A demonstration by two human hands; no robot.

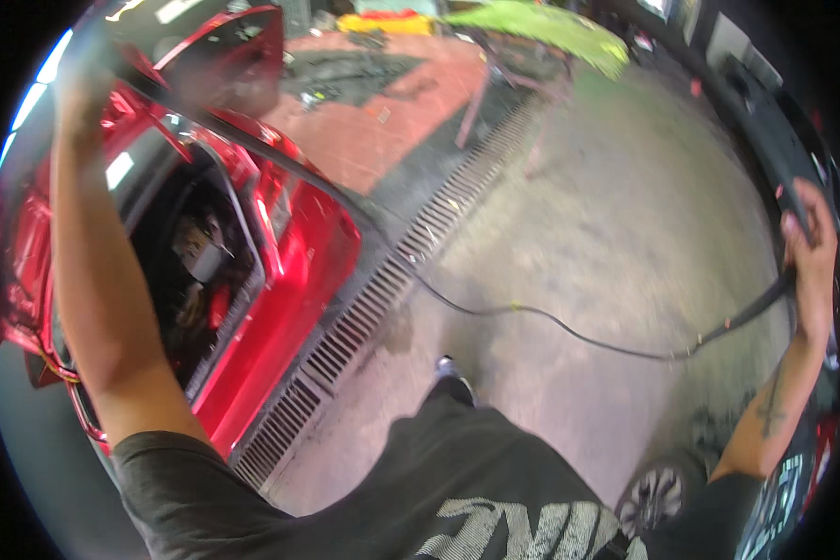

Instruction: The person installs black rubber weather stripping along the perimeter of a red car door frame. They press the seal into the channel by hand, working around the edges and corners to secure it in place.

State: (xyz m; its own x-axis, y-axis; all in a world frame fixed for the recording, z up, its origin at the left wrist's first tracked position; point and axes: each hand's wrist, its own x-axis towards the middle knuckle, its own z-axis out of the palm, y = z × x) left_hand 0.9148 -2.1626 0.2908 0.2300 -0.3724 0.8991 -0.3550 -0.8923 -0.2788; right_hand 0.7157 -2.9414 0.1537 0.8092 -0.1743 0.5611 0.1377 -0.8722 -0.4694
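A long, dark, flexible strip [569,329] stretches between my two hands, sagging close to the floor in the middle. Its right end rises and thickens into my right hand [812,243], whose fingers are bent round it. On the other side my left hand [82,70] is raised high at the upper left, where the strip's upper stretch [280,161] runs up to it. Blur and glare hide its fingers. Below that hand stands a red car [313,247] with its rear opening [201,252] showing a dark interior.
A slotted floor drain [355,322] crosses the concrete beside the red car. At the back, a lime-green panel [541,28] rests on a pinkish stand [476,107], near a yellow item [385,23]. To my right is a dark vehicle with a visible wheel [653,499].
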